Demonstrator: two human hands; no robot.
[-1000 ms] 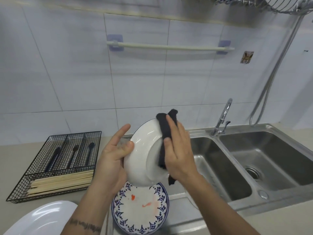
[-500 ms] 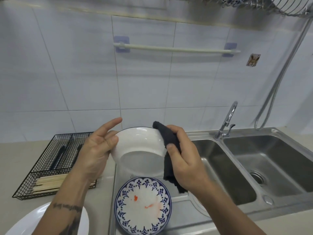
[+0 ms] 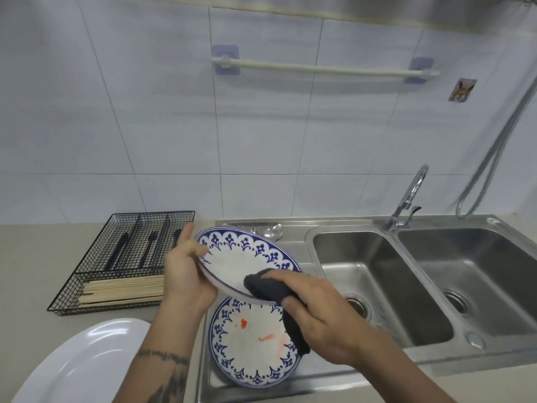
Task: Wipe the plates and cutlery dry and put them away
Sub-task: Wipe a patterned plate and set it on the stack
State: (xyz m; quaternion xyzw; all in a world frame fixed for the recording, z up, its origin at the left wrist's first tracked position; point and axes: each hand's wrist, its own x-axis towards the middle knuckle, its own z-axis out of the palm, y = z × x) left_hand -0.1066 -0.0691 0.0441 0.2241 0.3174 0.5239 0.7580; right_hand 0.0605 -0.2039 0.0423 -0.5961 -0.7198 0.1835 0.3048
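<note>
While gripped: plate (image 3: 232,257) between hands (image 3: 186,274).

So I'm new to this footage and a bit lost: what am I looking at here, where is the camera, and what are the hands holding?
No machine here: a person wears a camera on the head, looking down at their own hands. The left hand holds a tilted blue-patterned plate by its rim. The right hand presses a dark cloth against it. Below lies a second patterned plate with red smears, on the drainboard of a steel double sink. On the counter sit a wire cutlery tray and a white plate.
</note>
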